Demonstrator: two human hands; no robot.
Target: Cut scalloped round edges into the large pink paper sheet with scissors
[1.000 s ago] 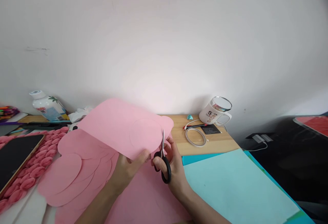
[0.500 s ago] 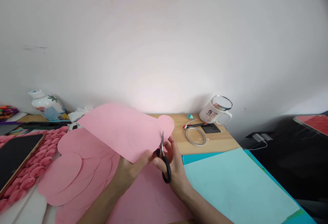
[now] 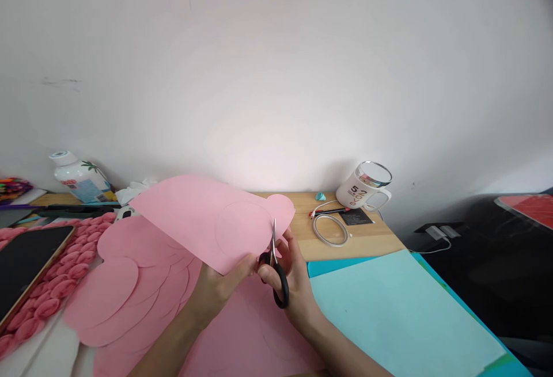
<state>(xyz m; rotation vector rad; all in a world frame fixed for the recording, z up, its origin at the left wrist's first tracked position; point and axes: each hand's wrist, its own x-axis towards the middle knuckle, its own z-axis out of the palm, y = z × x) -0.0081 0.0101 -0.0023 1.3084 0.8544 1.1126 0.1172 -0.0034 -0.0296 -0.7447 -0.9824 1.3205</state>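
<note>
My left hand (image 3: 222, 290) pinches the lower edge of a pink paper sheet (image 3: 194, 210), its thumb on top. A drawn round outline shows on that sheet. In my right hand (image 3: 296, 285) is a pair of scissors with black handles (image 3: 281, 288), thumb and fingers in the loops. The blades point up and away from me, at the sheet's right edge. A rounded flap of the paper (image 3: 283, 210) stands to the right of the blades. Below the sheet lie several pink cut-out rounded papers (image 3: 108, 290) and another pink sheet (image 3: 246, 336).
At the right lies a light blue sheet (image 3: 389, 308). A white mug (image 3: 356, 190), a coiled white cable (image 3: 330, 231) and a black card (image 3: 356, 217) sit behind. To the left are a phone (image 3: 30, 262) on a pink braided mat (image 3: 64, 267) and a white bottle (image 3: 82, 178).
Both hands stay nearly in place. The pink sheet and its right flap have shifted very slightly, with the scissor blades still at the edge.
</note>
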